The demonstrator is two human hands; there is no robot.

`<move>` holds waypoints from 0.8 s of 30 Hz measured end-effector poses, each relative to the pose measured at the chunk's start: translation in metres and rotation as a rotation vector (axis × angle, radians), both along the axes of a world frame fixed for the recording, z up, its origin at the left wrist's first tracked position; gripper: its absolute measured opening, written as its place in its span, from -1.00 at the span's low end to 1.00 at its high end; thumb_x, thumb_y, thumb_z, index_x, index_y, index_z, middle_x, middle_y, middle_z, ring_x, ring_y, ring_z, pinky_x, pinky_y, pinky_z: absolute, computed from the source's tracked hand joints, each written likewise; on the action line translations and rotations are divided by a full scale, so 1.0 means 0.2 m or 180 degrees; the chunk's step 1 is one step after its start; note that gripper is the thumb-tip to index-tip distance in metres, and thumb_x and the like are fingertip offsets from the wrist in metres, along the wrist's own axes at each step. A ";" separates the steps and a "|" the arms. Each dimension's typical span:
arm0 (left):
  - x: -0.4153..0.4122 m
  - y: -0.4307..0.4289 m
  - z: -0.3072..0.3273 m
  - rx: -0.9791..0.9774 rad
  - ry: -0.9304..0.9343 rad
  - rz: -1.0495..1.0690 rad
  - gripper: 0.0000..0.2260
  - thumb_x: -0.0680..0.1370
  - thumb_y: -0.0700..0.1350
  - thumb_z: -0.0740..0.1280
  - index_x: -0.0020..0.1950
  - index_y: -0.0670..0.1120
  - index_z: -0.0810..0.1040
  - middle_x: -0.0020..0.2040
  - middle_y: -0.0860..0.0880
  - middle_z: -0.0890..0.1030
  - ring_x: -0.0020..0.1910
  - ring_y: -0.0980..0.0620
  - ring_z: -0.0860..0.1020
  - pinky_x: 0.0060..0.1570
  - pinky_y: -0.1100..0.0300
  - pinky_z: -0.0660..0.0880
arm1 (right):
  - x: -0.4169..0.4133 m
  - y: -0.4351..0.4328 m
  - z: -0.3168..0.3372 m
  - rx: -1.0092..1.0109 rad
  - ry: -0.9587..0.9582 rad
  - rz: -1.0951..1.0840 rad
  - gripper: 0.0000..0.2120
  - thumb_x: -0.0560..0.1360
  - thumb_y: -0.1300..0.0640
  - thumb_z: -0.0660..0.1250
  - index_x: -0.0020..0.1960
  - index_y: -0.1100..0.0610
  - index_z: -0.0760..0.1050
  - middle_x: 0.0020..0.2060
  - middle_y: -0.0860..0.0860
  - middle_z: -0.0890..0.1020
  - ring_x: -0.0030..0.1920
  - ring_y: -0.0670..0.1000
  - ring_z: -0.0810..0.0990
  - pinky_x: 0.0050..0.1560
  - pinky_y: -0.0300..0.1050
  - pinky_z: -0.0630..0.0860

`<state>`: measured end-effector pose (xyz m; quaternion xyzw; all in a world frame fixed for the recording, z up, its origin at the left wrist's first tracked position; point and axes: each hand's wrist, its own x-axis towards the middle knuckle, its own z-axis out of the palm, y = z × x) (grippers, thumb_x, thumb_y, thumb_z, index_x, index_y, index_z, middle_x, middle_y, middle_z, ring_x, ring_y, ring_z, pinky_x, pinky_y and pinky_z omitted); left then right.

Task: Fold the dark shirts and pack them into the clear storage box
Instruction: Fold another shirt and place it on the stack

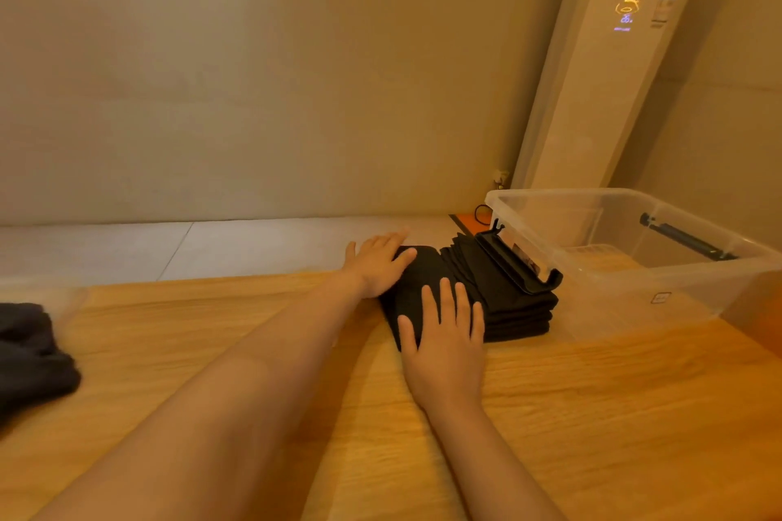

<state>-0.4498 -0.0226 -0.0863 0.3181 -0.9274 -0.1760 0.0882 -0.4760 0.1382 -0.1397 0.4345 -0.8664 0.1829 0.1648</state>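
1. A wooden bench (pixel 550 415) fills the near part of the scene, with a plain wall behind it and pale floor tiles at its far edge.
2. A folded dark shirt (pixel 417 288) lies on the bench right of centre, touching a stack of folded shirts (pixel 508 300) just to its right.
3. The left hand (pixel 378 264) rests flat on the far left part of the folded shirt, its fingers (pixel 402 256) stretched out and released, gripping nothing.
4. The right hand (pixel 446 338) lies palm down on the near edge of the same shirt, its fingers (pixel 448 300) spread and released, pressing rather than grasping.
5. A clear storage box (pixel 677 288) stands open on the bench at the far right, just beside the stack; a black latch handle (pixel 518 266) on its left end hangs over the top of the stack.
6. The box appears to hold no shirts.
7. A pile of dark cloth (pixel 29 355), blurred, sits at the left edge of the bench, well apart from the hands.
8. A tall white air conditioner (pixel 609 76) stands against the wall behind the box.
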 end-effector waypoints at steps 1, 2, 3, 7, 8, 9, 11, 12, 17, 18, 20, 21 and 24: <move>0.06 -0.01 0.02 -0.0062 0.0098 0.0110 -0.50 0.66 0.16 -0.09 0.58 0.08 -0.06 0.59 0.02 0.05 0.56 -0.01 -0.02 0.48 -0.17 -0.19 | 0.00 0.00 0.00 -0.0091 0.0127 0.0053 -0.36 0.57 -0.22 -0.16 0.47 0.08 0.31 0.49 0.08 0.29 0.52 0.09 0.16 0.46 0.06 -0.09; 0.13 -0.02 0.04 -0.0149 0.0113 0.0169 -0.50 0.67 0.15 -0.11 0.59 0.07 -0.09 0.59 0.02 0.01 0.57 -0.01 -0.05 0.48 -0.16 -0.22 | 0.01 0.01 0.01 -0.0117 0.0177 0.0121 -0.39 0.58 -0.21 -0.12 0.47 0.08 0.31 0.48 0.07 0.30 0.51 0.08 0.18 0.46 0.07 -0.06; 0.22 -0.02 0.06 -0.0229 0.0093 0.0186 -0.50 0.67 0.14 -0.12 0.59 0.06 -0.12 0.60 0.03 -0.03 0.57 0.00 -0.09 0.48 -0.13 -0.24 | 0.01 0.01 0.01 -0.0144 0.0231 0.0185 -0.41 0.59 -0.20 -0.10 0.48 0.08 0.29 0.49 0.06 0.28 0.52 0.07 0.16 0.47 0.07 -0.05; 0.61 0.03 0.12 -0.0639 0.0095 0.0044 -0.49 0.67 0.13 -0.11 0.59 0.04 -0.15 0.60 0.06 -0.10 0.56 0.07 -0.17 0.47 -0.04 -0.30 | 0.02 0.03 0.01 -0.0211 0.0443 0.0422 -0.44 0.61 -0.16 -0.09 0.52 0.07 0.20 0.53 0.03 0.19 0.54 0.02 0.04 0.49 0.06 -0.09; 0.73 0.04 0.13 -0.0801 0.0076 -0.0011 -0.48 0.67 0.14 -0.10 0.59 0.05 -0.15 0.59 0.07 -0.11 0.55 0.10 -0.18 0.47 0.00 -0.32 | 0.05 0.02 0.02 -0.0218 0.0494 0.0531 -0.45 0.61 -0.14 -0.09 0.52 0.07 0.20 0.52 0.03 0.20 0.53 0.02 0.04 0.49 0.05 -0.09; 0.85 0.05 0.13 -0.0972 0.0025 -0.0053 -0.47 0.66 0.17 -0.12 0.59 0.06 -0.16 0.59 0.09 -0.12 0.55 0.12 -0.20 0.46 0.04 -0.34 | 0.10 0.00 0.02 -0.0226 0.0522 0.0654 -0.45 0.61 -0.13 -0.09 0.52 0.08 0.19 0.52 0.04 0.21 0.53 0.02 0.04 0.49 0.04 -0.10; 1.09 0.08 0.13 -0.1247 -0.0158 -0.0089 -0.42 0.60 0.25 -0.19 0.58 0.08 -0.18 0.59 0.11 -0.14 0.54 0.15 -0.23 0.45 0.08 -0.38 | 0.26 -0.08 0.03 -0.0285 0.0427 0.0985 -0.44 0.61 -0.12 -0.08 0.53 0.09 0.14 0.52 0.04 0.21 0.53 0.02 0.04 0.50 0.02 -0.11; 1.20 0.09 0.13 -0.1341 -0.0250 -0.0070 -0.40 0.57 0.27 -0.23 0.57 0.09 -0.19 0.58 0.11 -0.15 0.53 0.16 -0.24 0.44 0.09 -0.39 | 0.37 -0.13 0.04 -0.0326 0.0380 0.1207 -0.44 0.61 -0.12 -0.07 0.54 0.09 0.12 0.52 0.04 0.21 0.53 0.02 0.03 0.49 0.01 -0.10; 1.73 0.06 0.14 -0.1611 -0.0166 0.0337 -0.38 0.56 0.27 -0.24 0.58 0.07 -0.12 0.58 0.12 -0.11 0.54 0.18 -0.22 0.47 0.12 -0.36 | 1.04 -0.42 0.18 -0.0650 0.0064 0.2468 -0.47 0.62 -0.11 -0.01 0.53 0.09 0.16 0.51 -0.01 0.23 0.53 -0.03 0.06 0.48 -0.03 0.04; 1.83 0.05 0.15 -0.1603 -0.0086 0.0465 -0.36 0.55 0.28 -0.24 0.59 0.06 -0.10 0.58 0.12 -0.08 0.54 0.18 -0.19 0.48 0.12 -0.33 | 1.15 -0.46 0.22 -0.0722 -0.0020 0.2668 -0.47 0.62 -0.11 -0.02 0.53 0.08 0.16 0.51 -0.02 0.23 0.53 -0.05 0.06 0.49 -0.05 0.05; 2.04 0.02 0.18 -0.1514 0.0113 0.0769 -0.35 0.53 0.29 -0.21 0.58 0.07 -0.02 0.57 0.14 0.01 0.54 0.19 -0.09 0.50 0.13 -0.25 | 1.34 -0.53 0.30 -0.0786 -0.0320 0.2960 -0.47 0.62 -0.11 -0.01 0.53 0.06 0.17 0.50 -0.05 0.24 0.52 -0.08 0.07 0.50 -0.12 0.02; 2.13 0.00 0.19 -0.1465 0.0192 0.0922 -0.36 0.54 0.28 -0.16 0.58 0.06 0.03 0.57 0.13 0.07 0.54 0.17 -0.02 0.51 0.12 -0.19 | 1.41 -0.57 0.33 -0.0772 -0.0512 0.3007 -0.49 0.62 -0.10 0.01 0.53 0.05 0.17 0.49 -0.07 0.24 0.51 -0.09 0.08 0.48 -0.15 0.01; 2.34 -0.06 0.18 -0.1150 0.0336 0.1300 -0.45 0.61 0.21 0.06 0.56 0.02 0.14 0.54 0.06 0.22 0.51 0.10 0.15 0.48 0.14 0.03 | 1.55 -0.71 0.35 -0.0532 -0.0944 0.2861 -0.51 0.64 -0.08 0.06 0.53 0.02 0.14 0.49 -0.08 0.23 0.50 -0.07 0.11 0.47 -0.12 0.03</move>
